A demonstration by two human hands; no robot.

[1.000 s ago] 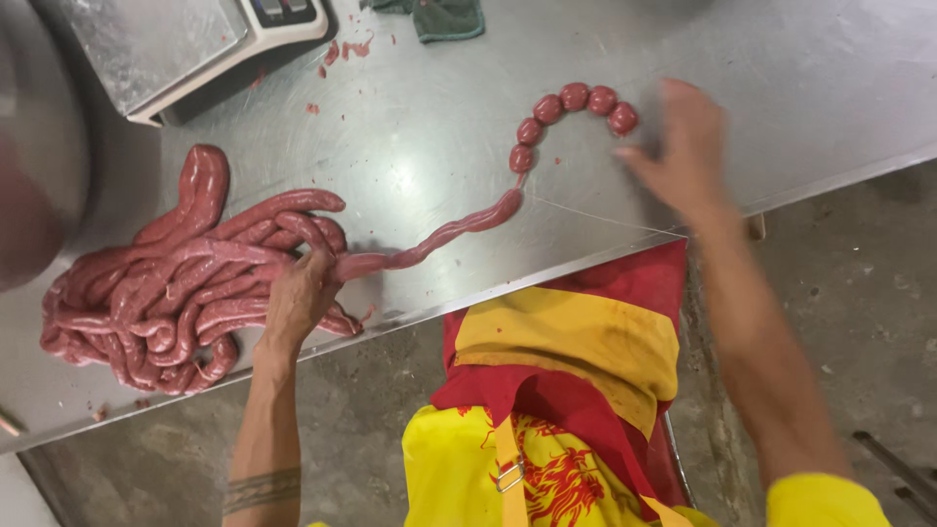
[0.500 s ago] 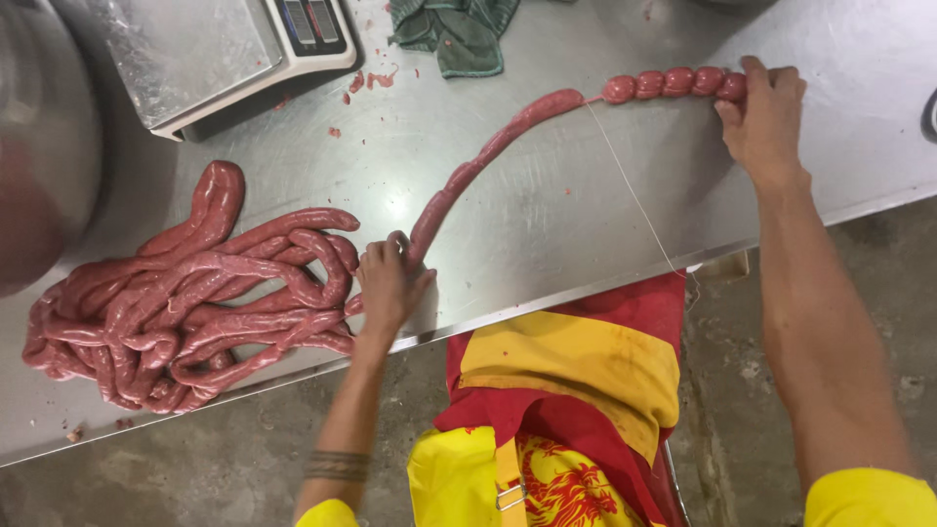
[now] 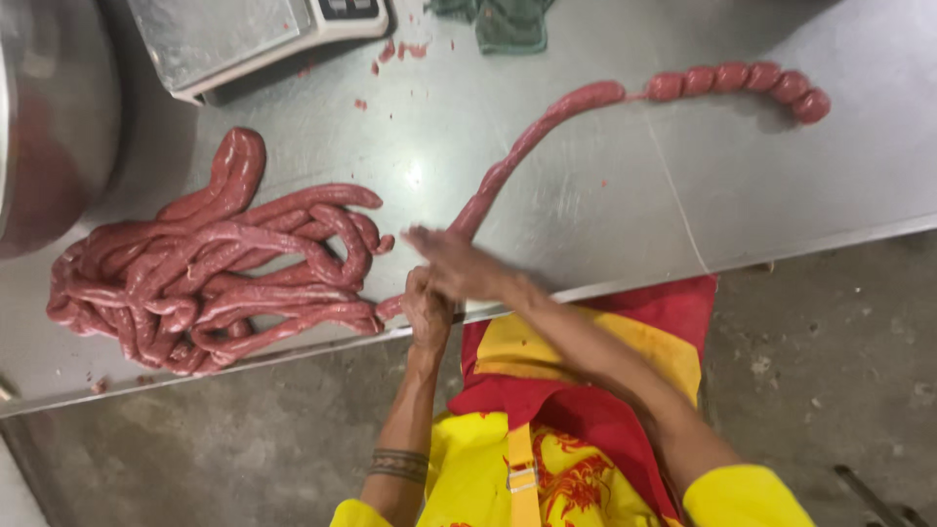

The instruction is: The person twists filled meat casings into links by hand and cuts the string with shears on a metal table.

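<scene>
A long, pinkish-red raw sausage rope (image 3: 532,146) lies on the scuffed stainless-steel table (image 3: 625,195), its free stretch running on a diagonal from the near table edge, by the hands, up and away to the right. At the far right end it turns into a short curved chain of round, tied-off links (image 3: 747,83), joined to the untied length by a thin pinched neck. The untied stretch is smooth, glossy and slightly tapered toward the hands. To the left it feeds back into a loose tangled heap of sausage coils (image 3: 215,273), piled near the front edge.

The left hand (image 3: 427,310) is at the table edge, fingers closed around the rope where it leaves the heap. The right hand (image 3: 459,263) lies just over it, blurred, fingers stretched across the rope; whether it grips cannot be told.

Beyond stand a grey digital scale (image 3: 244,39), a crumpled green cloth (image 3: 503,21) and a large metal bowl (image 3: 49,117) at the left.
</scene>
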